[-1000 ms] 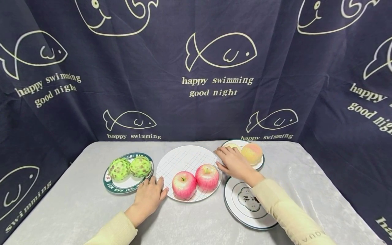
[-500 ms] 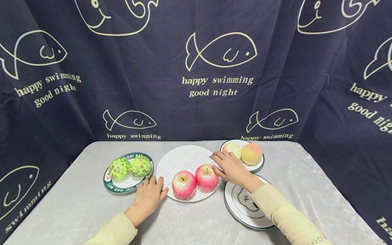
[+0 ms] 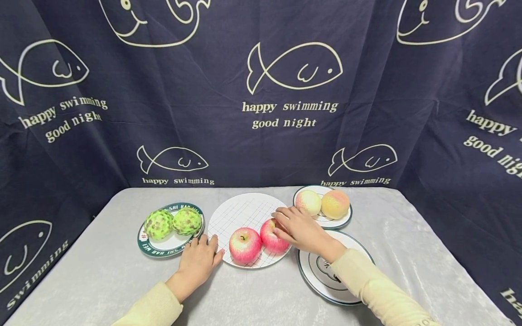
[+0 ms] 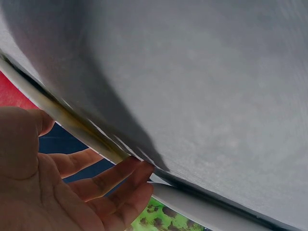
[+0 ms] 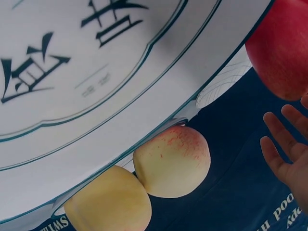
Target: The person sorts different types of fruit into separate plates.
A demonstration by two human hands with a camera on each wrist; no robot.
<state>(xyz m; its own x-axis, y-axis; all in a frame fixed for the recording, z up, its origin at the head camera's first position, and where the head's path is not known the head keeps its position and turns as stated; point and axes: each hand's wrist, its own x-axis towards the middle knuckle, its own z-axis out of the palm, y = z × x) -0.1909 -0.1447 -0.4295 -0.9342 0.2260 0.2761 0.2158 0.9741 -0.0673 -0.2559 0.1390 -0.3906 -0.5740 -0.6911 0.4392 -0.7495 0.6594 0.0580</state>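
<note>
Plates of fruit line a grey-clothed table (image 3: 253, 294) before a navy curtain printed with fish (image 3: 261, 90). Left of the white grid-patterned round plate (image 3: 244, 209) sits a green-rimmed plate (image 3: 152, 247) carrying two knobbly green fruits (image 3: 173, 222). The left hand (image 3: 198, 262) rests flat on the cloth at the grid plate's near-left rim, fingers relaxed and straight, holding nothing; the left wrist view shows the fingertips (image 4: 139, 169) meeting that rim. On the grid plate's near half lie two round red apples, the left one (image 3: 244, 244) untouched, the right one (image 3: 272, 235) under the right hand (image 3: 299, 228), whose spread fingers arch over its top and far side; whether they already press the skin cannot be told. To the grid plate's right lie a bare white plate with a dark ring and printed characters (image 3: 346, 290) and, behind it, a small rimmed plate (image 3: 330, 222) holding two pale yellow-pink peaches (image 3: 322, 203). The apple looks smooth, glossy and rigid, probably light and liable to roll or slip; a wide grasp round its middle, thumb opposite fingers, seems the surest hold.
</note>
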